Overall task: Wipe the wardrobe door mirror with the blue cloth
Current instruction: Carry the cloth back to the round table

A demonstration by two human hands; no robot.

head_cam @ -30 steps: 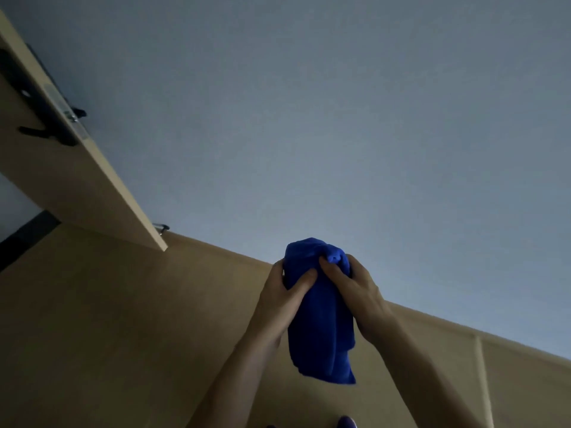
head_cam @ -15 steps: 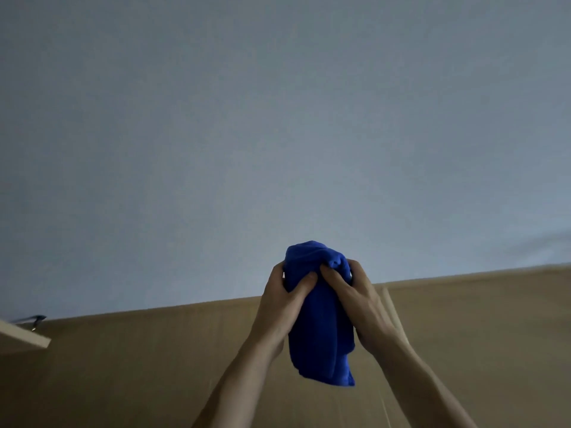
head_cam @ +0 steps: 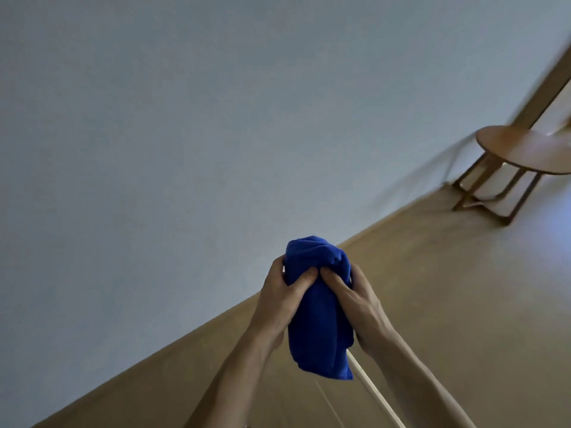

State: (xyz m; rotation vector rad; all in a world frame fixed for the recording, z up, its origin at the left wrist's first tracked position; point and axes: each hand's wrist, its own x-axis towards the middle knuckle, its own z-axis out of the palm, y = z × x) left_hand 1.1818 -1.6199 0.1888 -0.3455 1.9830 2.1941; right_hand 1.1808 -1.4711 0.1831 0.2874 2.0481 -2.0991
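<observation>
A bunched blue cloth (head_cam: 319, 322) hangs between my two hands, low in the middle of the head view. My left hand (head_cam: 282, 296) grips its left side, thumb pressed into the fabric. My right hand (head_cam: 355, 299) grips its right side in the same way. Both thumbs meet near the top of the bundle. No wardrobe door or mirror shows in this frame.
A plain pale wall (head_cam: 216, 118) fills the upper left. Tan wooden flooring (head_cam: 448, 304) runs below it. A round wooden side table (head_cam: 525, 149) on thin legs stands at the far right beside a wooden door frame (head_cam: 543, 75).
The view has swung to the right: the open wooden door at the left has gone out of frame and the round table has come in. Both hands keep the same grip on the cloth.
</observation>
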